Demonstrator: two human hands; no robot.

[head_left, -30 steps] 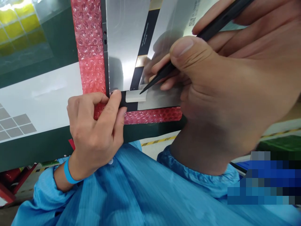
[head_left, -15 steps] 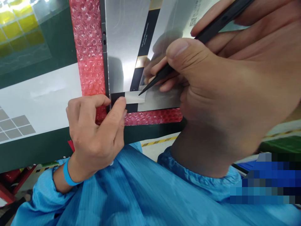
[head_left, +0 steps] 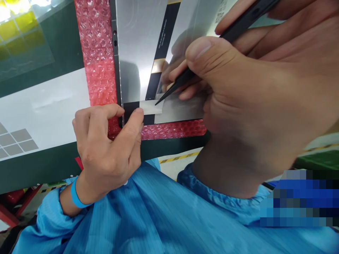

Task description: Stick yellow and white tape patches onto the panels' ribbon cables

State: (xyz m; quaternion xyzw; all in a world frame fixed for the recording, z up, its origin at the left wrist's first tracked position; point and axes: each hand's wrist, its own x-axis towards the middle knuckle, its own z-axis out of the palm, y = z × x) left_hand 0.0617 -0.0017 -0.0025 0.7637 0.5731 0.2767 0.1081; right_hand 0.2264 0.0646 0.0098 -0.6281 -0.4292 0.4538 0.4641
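Observation:
My right hand is closed in a pen-like grip round black pointed tweezers. Their tip rests on or just above a pale silvery strip near the lower left corner of a shiny metal panel. Beside that strip lies a black patch. My left hand is curled at this corner: one fingertip presses by the strip's left end, another touches the panel's left edge. A black band with tan sections runs up the panel. My right hand hides the panel's right side.
Red bubble wrap lies along the panel's left and front edges. On the dark green table are a white sheet with grey squares and a clear sheet with yellow squares. Yellow-black floor tape shows below.
The view has shifted slightly, so the panel and table sit a little higher and further left. Both hands keep their places at the strip, and the tweezers' tip stays on or above it.

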